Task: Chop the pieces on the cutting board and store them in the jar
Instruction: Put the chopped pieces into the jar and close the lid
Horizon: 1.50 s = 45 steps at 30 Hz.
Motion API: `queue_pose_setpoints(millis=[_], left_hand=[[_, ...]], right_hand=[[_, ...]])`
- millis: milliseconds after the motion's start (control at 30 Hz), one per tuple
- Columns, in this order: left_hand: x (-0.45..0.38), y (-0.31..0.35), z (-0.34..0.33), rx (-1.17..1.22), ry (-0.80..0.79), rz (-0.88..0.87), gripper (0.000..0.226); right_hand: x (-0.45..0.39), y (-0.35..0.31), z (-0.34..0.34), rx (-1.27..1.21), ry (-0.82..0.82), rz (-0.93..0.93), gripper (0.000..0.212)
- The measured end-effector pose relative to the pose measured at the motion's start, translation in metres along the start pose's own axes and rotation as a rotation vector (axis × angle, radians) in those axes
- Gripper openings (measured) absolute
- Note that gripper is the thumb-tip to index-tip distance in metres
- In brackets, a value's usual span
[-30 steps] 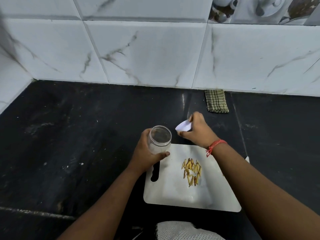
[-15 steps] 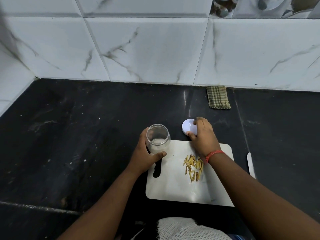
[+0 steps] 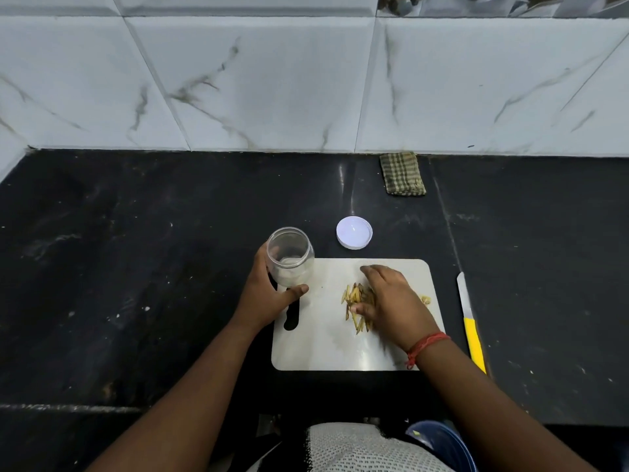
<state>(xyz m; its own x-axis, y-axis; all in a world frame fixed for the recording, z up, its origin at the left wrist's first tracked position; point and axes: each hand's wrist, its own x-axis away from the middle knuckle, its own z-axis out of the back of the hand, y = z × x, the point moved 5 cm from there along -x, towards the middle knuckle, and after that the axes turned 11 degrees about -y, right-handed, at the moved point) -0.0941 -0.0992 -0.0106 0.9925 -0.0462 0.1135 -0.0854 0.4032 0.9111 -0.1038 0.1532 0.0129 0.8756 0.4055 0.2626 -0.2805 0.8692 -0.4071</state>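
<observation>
While the left hand (image 3: 269, 294) wraps around the clear jar (image 3: 290, 257), thumb across its near side and fingers behind it, the jar stands open-mouthed at the far left corner of the white cutting board (image 3: 326, 338), tilted slightly toward the camera. It looks empty apart from a pale reflection near its base. Its white lid (image 3: 354, 232) lies flat on the black countertop (image 3: 136, 267) just beyond the board's far edge, apart from both hands.

The right hand (image 3: 391, 298) is palm down on the board over the pile of yellowish chopped pieces (image 3: 354, 301), fingers bent and spread across the strips, thumb tip touching the pile's near side. Whether the fingers have actually gathered any pieces cannot be told, since the hand covers that part of the pile. A few more bits (image 3: 425, 299) show on the board to the right of the hand. A red thread bracelet (image 3: 427, 345) circles the right wrist.

A knife with a yellow handle (image 3: 471, 327) lies on the countertop just right of the board, blade pointing away from the person. A folded checked cloth (image 3: 401, 173) sits against the marbled white wall tiles (image 3: 272, 80). A blue container rim (image 3: 446, 441) shows at the bottom edge.
</observation>
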Motion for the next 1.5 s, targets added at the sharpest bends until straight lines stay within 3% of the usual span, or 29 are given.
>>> queue_pose_setpoints(millis=[100, 200, 333, 467, 633, 800, 900, 1067, 1133, 1300, 1500], left_hand=[[0.001, 0.001, 0.000, -0.008, -0.003, 0.005, 0.097], [0.001, 0.000, -0.001, -0.026, 0.000, -0.003, 0.096], [0.002, 0.000, -0.002, -0.041, 0.008, 0.000, 0.096], [0.001, 0.000, -0.001, -0.061, 0.003, -0.004, 0.095], [0.001, 0.001, -0.001, -0.094, 0.016, 0.015, 0.096], [0.002, 0.001, -0.001, -0.105, 0.020, 0.019, 0.094], [0.002, 0.001, 0.000, -0.098, 0.009, 0.019, 0.094], [0.002, 0.002, 0.000, -0.103, 0.020, 0.022, 0.095], [0.002, 0.002, 0.000, -0.099, 0.017, 0.017, 0.094], [0.002, 0.000, 0.001, -0.100, 0.016, 0.010, 0.093], [0.002, 0.003, 0.001, -0.109, 0.018, 0.000, 0.093]], right_hand=[[0.017, 0.002, -0.006, 0.099, -0.010, -0.118, 0.094], [0.026, 0.001, -0.016, 0.131, -0.053, -0.198, 0.097], [0.021, 0.000, -0.022, -0.126, -0.095, -0.248, 0.078], [0.014, -0.003, -0.013, -0.242, -0.073, -0.168, 0.047], [0.018, 0.009, -0.010, -0.192, -0.058, -0.206, 0.055], [0.016, -0.002, -0.016, -0.208, -0.071, -0.151, 0.027], [0.010, 0.002, -0.009, -0.340, -0.020, -0.150, 0.041], [0.005, -0.007, -0.013, 0.125, -0.085, -0.065, 0.072], [0.002, -0.011, -0.018, 0.252, -0.109, -0.025, 0.076], [0.000, -0.017, -0.025, 0.321, -0.012, 0.150, 0.040], [0.001, -0.020, -0.022, 0.314, 0.023, 0.243, 0.029]])
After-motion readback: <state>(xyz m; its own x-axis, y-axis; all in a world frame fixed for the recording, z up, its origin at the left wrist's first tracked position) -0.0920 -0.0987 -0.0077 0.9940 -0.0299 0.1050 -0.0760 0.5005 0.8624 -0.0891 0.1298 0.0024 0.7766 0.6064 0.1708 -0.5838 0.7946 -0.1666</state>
